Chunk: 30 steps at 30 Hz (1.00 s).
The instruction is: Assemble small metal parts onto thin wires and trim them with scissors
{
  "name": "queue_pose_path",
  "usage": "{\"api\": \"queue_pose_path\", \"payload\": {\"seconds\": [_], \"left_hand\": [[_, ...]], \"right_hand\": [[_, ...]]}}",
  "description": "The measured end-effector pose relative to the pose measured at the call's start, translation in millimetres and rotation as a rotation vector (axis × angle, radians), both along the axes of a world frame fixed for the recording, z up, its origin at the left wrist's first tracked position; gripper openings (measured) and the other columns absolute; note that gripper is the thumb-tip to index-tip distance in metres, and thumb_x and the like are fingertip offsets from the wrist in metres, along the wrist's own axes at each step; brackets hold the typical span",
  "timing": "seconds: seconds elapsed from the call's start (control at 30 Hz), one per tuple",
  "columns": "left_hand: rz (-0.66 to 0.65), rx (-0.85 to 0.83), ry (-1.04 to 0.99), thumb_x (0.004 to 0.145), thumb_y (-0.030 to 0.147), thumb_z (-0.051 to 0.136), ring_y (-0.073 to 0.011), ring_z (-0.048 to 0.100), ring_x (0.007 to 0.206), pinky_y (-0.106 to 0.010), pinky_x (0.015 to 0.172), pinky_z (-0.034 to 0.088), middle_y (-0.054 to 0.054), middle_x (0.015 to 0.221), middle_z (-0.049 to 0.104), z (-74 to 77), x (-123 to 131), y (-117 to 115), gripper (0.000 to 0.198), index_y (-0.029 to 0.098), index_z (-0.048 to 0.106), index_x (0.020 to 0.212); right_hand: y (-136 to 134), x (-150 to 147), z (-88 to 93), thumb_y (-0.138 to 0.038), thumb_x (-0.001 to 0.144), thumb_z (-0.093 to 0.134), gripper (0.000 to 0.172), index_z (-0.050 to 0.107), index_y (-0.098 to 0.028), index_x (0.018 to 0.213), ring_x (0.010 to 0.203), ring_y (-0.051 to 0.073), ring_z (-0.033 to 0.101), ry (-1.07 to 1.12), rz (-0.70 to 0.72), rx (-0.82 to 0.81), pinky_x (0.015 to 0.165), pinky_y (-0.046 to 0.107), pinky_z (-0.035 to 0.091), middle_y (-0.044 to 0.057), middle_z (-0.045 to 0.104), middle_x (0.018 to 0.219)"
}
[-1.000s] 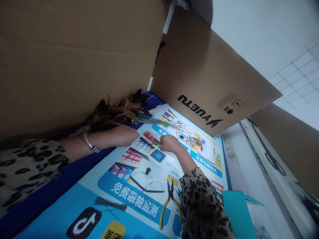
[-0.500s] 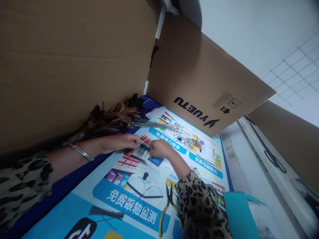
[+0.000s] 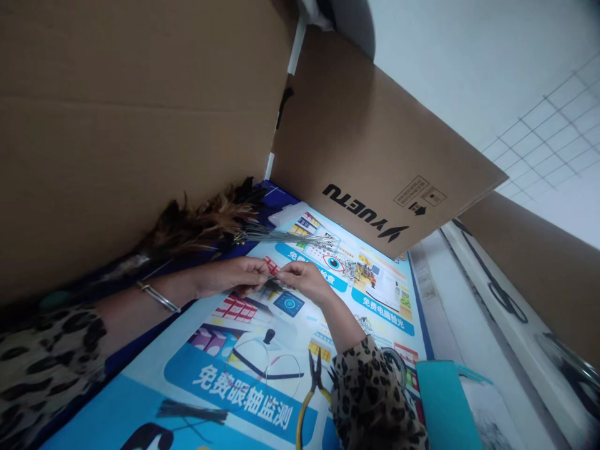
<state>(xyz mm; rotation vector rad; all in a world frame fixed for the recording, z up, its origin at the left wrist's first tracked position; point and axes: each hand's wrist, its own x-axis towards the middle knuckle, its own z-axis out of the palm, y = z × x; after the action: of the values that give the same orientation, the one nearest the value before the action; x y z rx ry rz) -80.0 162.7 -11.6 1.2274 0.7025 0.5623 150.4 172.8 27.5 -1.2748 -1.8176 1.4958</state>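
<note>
My left hand (image 3: pixel 248 276), with a silver bangle on the wrist, is closed in a pinch over the printed sheet (image 3: pixel 140 387). Facing it, my right hand (image 3: pixel 304 278) also pinches, fingertips almost meeting those of the left. A small, thin dark piece shows between them, too blurred to name. Just beyond the hands lies a bundle of silvery wires (image 3: pixel 295 237). Nearer me, thin wire loops (image 3: pixel 269 369) rest on the sheet. Yellow-handled pliers (image 3: pixel 307 397) lie beside my right sleeve, jaws pointing away. A bunch of dark wires (image 3: pixel 192 411) is at the near edge.
Brown and black feathers (image 3: pixel 201 219) lie along the left cardboard wall (image 3: pixel 117 144). Another cardboard panel (image 3: pixel 337 137) stands at the back. Small shiny pieces (image 3: pixel 352 270) sit on the far part of the sheet. At the right stands a teal box (image 3: pixel 445 406).
My right fingers have turned and now pinch with the hand flatter. The dark piece between the hands shows less than before. The view has shifted slightly.
</note>
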Motion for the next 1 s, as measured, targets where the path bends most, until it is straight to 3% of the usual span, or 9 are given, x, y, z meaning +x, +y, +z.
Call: {"api": "queue_pose_path", "payload": {"seconds": [0.17,0.5,0.73,1.0], "left_hand": [[-0.035,0.028,0.037,0.077,0.044,0.078,-0.0120,0.052,0.061,-0.023,0.058,0.037,0.003,0.072,0.059,-0.2,-4.2,2.4,0.036,0.016,0.064,0.096],[0.027,0.057,0.117,0.072,0.042,0.080,-0.0141,0.058,0.059,-0.023,0.055,0.040,0.003,0.067,0.064,-6.2,-13.3,7.5,0.038,0.018,0.066,0.097],[0.072,0.030,0.074,0.070,0.051,0.080,-0.0147,0.061,0.061,-0.023,0.054,0.042,-0.003,0.078,0.072,-4.5,-13.7,4.7,0.050,0.017,0.066,0.103],[0.034,0.030,0.027,0.073,0.047,0.080,-0.0146,0.063,0.063,-0.024,0.055,0.043,-0.004,0.083,0.073,-4.5,-15.0,4.6,0.049,0.017,0.063,0.108]], "right_hand": [[-0.3,6.4,-8.5,-0.045,0.067,0.080,0.032,0.073,-0.016,0.079,0.056,0.010,0.051,0.135,-0.093,-0.097,0.056,0.024,0.039,0.000,0.066,0.065],[4.4,33.8,-23.0,-0.038,0.069,0.070,0.024,0.073,-0.015,0.076,0.048,0.008,0.048,0.111,-0.308,-0.134,0.045,0.021,0.029,0.000,0.064,0.062],[0.9,30.7,-28.7,-0.032,0.070,0.062,0.021,0.074,-0.015,0.073,0.045,0.008,0.047,0.052,-0.290,-0.157,0.041,0.021,0.024,0.001,0.064,0.059],[-8.2,21.3,-20.3,-0.033,0.075,0.065,0.020,0.075,-0.016,0.073,0.049,0.009,0.048,-0.022,-0.196,-0.140,0.045,0.021,0.030,0.000,0.064,0.059]]}}
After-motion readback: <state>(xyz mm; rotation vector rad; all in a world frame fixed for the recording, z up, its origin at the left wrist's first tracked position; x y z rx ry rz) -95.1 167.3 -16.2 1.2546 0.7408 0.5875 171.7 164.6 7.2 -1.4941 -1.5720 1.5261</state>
